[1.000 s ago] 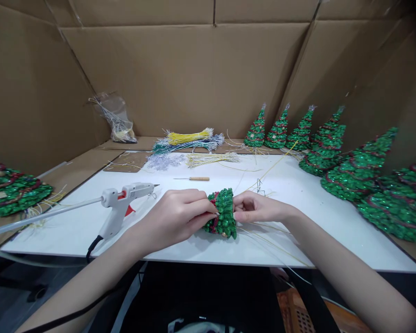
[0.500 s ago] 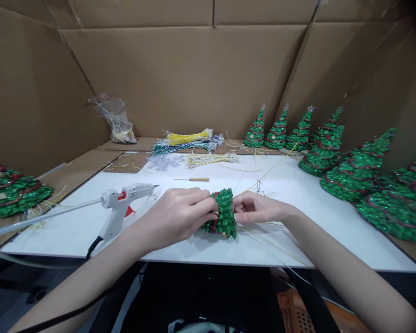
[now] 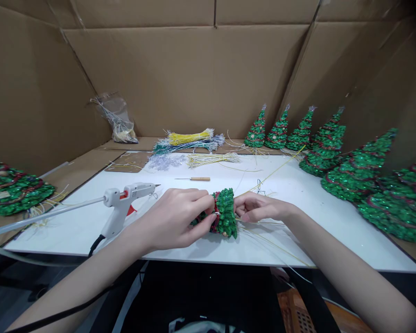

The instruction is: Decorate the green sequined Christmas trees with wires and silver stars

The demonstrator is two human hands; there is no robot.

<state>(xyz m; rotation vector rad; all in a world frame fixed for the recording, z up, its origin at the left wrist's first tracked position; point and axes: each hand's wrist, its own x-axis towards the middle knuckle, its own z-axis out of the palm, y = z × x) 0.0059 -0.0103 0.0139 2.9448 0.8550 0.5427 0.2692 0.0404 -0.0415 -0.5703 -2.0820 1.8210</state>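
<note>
A small green Christmas tree (image 3: 226,213) with a red garland lies on its side on the white board, its open base facing right. My left hand (image 3: 180,217) is closed over its narrower part, thumb and fingers at a small pale piece (image 3: 217,213) on the garland. At the base is my right hand (image 3: 260,206), its fingers curled and their tips hidden at the opening; what they hold cannot be made out. Thin yellow wires (image 3: 280,246) trail from the base to the right.
A white glue gun (image 3: 116,208) stands at left. Behind the hands lie a wooden-handled awl (image 3: 200,179), clear plastic pieces (image 3: 166,162) and bundles of wires (image 3: 190,137). Several finished trees (image 3: 322,143) line the right side; another tree (image 3: 14,189) is at far left. Cardboard walls (image 3: 180,74) surround the board.
My left thumb has slid slightly down and away from the fingers, uncovering more of the pale piece. My right fingers have shifted a little at the base.
</note>
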